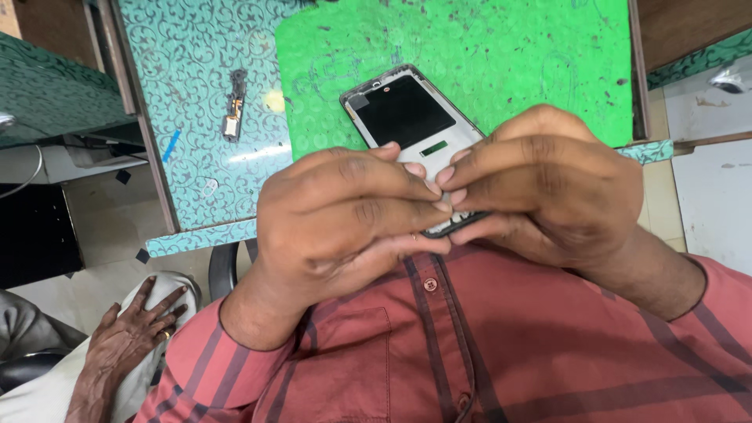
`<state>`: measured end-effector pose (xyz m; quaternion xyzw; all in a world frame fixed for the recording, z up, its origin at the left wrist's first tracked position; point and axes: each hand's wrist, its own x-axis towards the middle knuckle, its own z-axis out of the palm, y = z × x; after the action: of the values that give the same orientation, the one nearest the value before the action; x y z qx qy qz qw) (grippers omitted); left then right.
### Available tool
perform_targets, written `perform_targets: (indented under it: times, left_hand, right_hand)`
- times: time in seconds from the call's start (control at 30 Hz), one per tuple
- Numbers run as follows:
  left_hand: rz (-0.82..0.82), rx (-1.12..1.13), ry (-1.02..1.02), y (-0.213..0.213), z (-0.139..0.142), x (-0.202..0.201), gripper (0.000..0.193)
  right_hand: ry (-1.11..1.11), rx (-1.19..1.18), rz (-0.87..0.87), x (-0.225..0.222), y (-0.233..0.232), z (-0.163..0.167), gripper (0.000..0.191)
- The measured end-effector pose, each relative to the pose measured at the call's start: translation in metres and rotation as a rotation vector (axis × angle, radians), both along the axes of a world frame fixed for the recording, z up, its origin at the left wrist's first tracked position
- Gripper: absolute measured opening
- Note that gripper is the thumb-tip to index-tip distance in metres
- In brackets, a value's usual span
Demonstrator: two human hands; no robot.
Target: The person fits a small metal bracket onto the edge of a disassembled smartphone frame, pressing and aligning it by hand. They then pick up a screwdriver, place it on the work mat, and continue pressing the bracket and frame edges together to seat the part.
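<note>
While held up over the green mat, looks well into disassembly: opened smartphone, back cover already off, dark inner panel bared. Gripped at its near end by left hand and right hand, both closed narrowly, fingertips meeting over the lower edge; cannot tell exactly what is pinched there. Lying apart, far left on the teal patterned table: small flex-cable part and blue strip. Resting near left on a knee: another person's hand. Frame seemingly not yet separated.
</note>
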<state>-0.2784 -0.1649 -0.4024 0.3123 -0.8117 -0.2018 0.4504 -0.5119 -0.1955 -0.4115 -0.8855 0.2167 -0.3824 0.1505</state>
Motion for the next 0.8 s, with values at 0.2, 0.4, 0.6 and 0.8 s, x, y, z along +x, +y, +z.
perform_targets:
  times: [0.2, 0.4, 0.6, 0.8]
  left_hand:
    - [0.112, 0.047, 0.074, 0.006, 0.008, 0.001, 0.017]
    - [0.129, 0.087, 0.133, 0.004, 0.008, 0.000, 0.010]
    - [0.134, 0.099, 0.169, 0.003, 0.001, 0.001, 0.012]
    - [0.132, 0.103, 0.190, 0.002, -0.007, 0.003, 0.012]
  right_hand:
    - [-0.061, 0.067, -0.046, 0.010, -0.002, 0.017, 0.019]
    - [-0.096, 0.069, -0.072, 0.017, -0.005, 0.025, 0.020]
    - [-0.131, 0.081, -0.085, 0.020, -0.005, 0.023, 0.018]
    - [-0.145, 0.130, -0.042, 0.018, -0.010, 0.018, 0.025]
